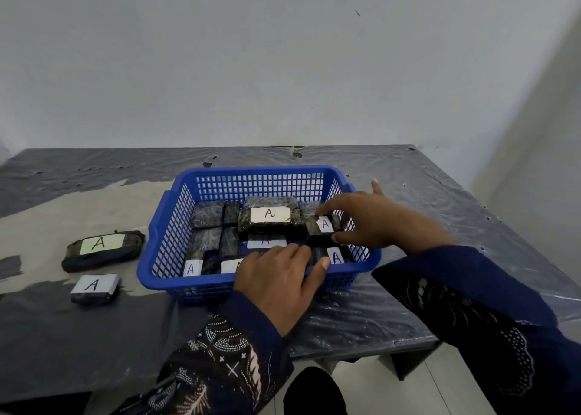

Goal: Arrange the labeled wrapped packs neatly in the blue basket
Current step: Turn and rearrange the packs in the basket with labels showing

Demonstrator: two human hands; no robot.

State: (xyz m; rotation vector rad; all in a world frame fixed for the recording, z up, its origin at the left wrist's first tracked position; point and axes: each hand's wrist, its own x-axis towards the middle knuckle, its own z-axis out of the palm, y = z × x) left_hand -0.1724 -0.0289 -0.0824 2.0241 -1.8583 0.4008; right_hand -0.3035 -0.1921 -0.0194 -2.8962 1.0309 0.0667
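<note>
Two packs lie outside the blue basket (163, 226), well to the left of the left hand (276, 285) on the surface (63, 351). The larger pack (102, 251) has its long axis running side to side, roughly in line with the basket's long walls, and the smaller pack (94, 289) sits just nearer the person. Both show their "A" labels upward. The left hand is much the closer to them (the right would have to cross the whole basket). It sits on the basket's near rim, fingers curled over the edge to the inside, thumb laid along the rim.

Beyond its fingertips a top pack (270, 216) lies label-up on the lower layer. Touching that pack's right end is the held pack (323, 227), pinched between the thumb and bent fingers of the right hand (374, 223), with one finger raised clear. Its place looks to be the gap against the basket's right wall, directly under that hand.
</note>
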